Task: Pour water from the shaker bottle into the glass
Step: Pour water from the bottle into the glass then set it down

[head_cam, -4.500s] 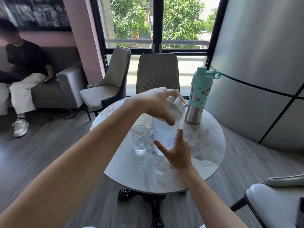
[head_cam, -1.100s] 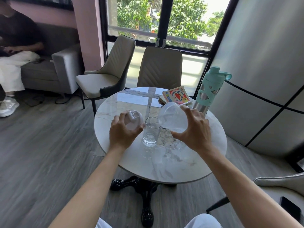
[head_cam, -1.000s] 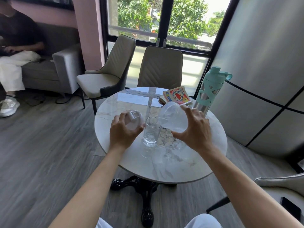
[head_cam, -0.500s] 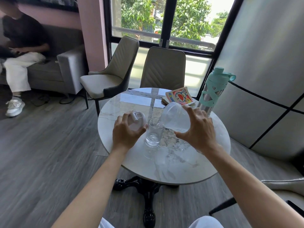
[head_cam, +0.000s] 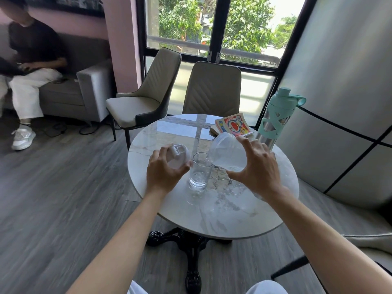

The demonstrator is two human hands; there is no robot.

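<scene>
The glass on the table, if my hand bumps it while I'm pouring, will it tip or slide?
The glass looks tall and narrow, so a knock near the rim could tip it. It holds only a little water, so it is probably light. The marble table looks glossy, so it may slide first.

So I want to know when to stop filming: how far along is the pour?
Done: the lid is off, held in the left hand. In hand: the right hand tips the shaker bottle over the glass, which holds a little water at the bottom. Left: filling the glass further, then righting the bottle.
</scene>
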